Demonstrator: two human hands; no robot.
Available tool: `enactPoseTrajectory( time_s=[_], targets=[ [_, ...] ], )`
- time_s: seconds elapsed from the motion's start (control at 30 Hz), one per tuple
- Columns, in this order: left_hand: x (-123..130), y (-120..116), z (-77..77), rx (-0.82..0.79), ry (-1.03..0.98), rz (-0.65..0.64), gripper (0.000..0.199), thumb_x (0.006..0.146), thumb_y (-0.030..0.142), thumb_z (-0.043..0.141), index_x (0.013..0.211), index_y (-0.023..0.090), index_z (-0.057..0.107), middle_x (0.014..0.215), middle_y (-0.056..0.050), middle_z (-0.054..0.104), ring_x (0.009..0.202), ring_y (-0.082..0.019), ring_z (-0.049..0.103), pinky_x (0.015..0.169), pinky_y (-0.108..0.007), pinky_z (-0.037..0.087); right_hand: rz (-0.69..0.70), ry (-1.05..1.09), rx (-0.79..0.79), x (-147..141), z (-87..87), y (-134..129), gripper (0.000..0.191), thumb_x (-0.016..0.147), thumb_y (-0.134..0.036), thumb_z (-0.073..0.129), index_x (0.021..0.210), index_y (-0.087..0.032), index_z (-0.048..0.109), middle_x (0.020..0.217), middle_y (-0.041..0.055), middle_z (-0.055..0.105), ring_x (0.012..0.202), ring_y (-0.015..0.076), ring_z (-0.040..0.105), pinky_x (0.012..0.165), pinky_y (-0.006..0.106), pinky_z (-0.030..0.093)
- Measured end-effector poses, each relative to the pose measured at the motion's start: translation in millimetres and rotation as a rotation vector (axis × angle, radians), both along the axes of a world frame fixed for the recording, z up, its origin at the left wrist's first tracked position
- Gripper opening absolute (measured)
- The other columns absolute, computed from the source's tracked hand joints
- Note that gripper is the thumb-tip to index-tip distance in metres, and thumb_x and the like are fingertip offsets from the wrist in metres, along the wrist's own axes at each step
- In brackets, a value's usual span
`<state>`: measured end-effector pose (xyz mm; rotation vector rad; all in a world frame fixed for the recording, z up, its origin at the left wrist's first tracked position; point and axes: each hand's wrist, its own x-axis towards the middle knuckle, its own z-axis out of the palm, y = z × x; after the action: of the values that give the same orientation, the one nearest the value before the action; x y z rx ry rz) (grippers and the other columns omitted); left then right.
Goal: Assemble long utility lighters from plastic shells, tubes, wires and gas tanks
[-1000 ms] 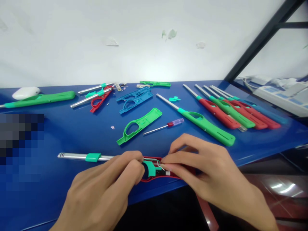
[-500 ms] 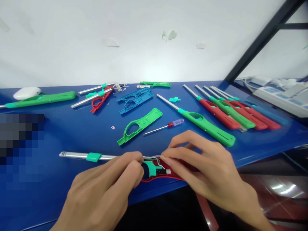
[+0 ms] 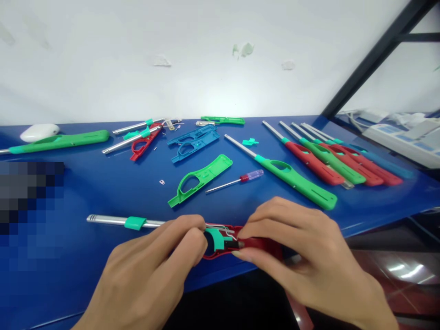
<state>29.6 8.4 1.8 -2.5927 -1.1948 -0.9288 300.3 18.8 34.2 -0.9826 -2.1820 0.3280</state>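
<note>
A red lighter shell [image 3: 263, 245] lies open at the table's front edge, with a teal trigger [image 3: 217, 239], white wire and a black part inside. My left hand [image 3: 154, 263] is closed round the shell's left end, where the metal tube [image 3: 108, 220] with its teal collar [image 3: 135, 223] runs out leftward. The thumb and fingertips of my right hand [image 3: 240, 245] are at the right end of the black part, inside the shell. That hand's fingers are bent over the shell and partly hide it.
Behind the hands lie a green half shell [image 3: 202, 176], a screwdriver [image 3: 250, 175] and a green lighter [image 3: 295, 183]. Several lighters stand in a row at right, near a power strip [image 3: 402, 142]. Blue half shells [image 3: 195, 142] and a red one [image 3: 146, 144] lie farther back.
My right hand has lowered slightly, its fingertips moving from the white wire down to the end of the black part. My left hand has barely moved.
</note>
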Motion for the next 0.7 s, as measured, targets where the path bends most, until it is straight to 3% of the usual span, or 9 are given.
enactPoseTrajectory(
  time_s=[0.13,0.33,0.53,0.7],
  targets=[
    [1.2,3.3,1.0,0.003,0.001,-0.011,0.025,0.115,0.015,0.042,0.114,0.026,0.064,0.115,0.0,0.083,0.096,-0.015,0.082,0.071,-0.024,0.06,0.036,-0.012,0.037,-0.1,-2.8,-0.3,0.005,0.104,-0.02,0.082,0.099,-0.019,0.08,0.091,-0.0022,0.084,0.082,0.0155,0.073,0.074,0.029,0.057],
    [-0.3,4.4,3.8,-0.086,-0.031,-0.02,0.026,0.11,0.007,0.041,0.099,0.026,0.055,0.108,0.0,0.081,0.071,-0.009,0.073,0.06,-0.02,0.053,0.052,-0.002,0.049,-1.6,-5.8,0.5,0.009,0.105,-0.021,0.081,0.097,-0.018,0.081,0.09,-0.0026,0.083,0.08,0.0144,0.071,0.072,0.029,0.055],
    [-3.9,4.5,1.8,-0.075,-0.068,-0.033,0.027,0.107,0.001,0.043,0.104,0.025,0.056,0.113,0.001,0.08,0.079,-0.008,0.076,0.068,-0.017,0.057,0.033,-0.008,0.072,-2.6,-8.5,-1.0,0.009,0.106,-0.021,0.08,0.098,-0.018,0.082,0.09,-0.0016,0.081,0.079,0.0146,0.07,0.068,0.03,0.053],
    [-4.6,5.3,0.7,-0.14,-0.071,-0.05,0.028,0.107,0.003,0.043,0.099,0.027,0.054,0.11,0.001,0.08,0.081,-0.011,0.076,0.064,-0.02,0.057,0.03,-0.015,0.07,-2.6,-8.6,-0.9,0.009,0.105,-0.021,0.08,0.097,-0.019,0.081,0.09,-0.002,0.082,0.078,0.0146,0.07,0.067,0.03,0.053]
  ],
)
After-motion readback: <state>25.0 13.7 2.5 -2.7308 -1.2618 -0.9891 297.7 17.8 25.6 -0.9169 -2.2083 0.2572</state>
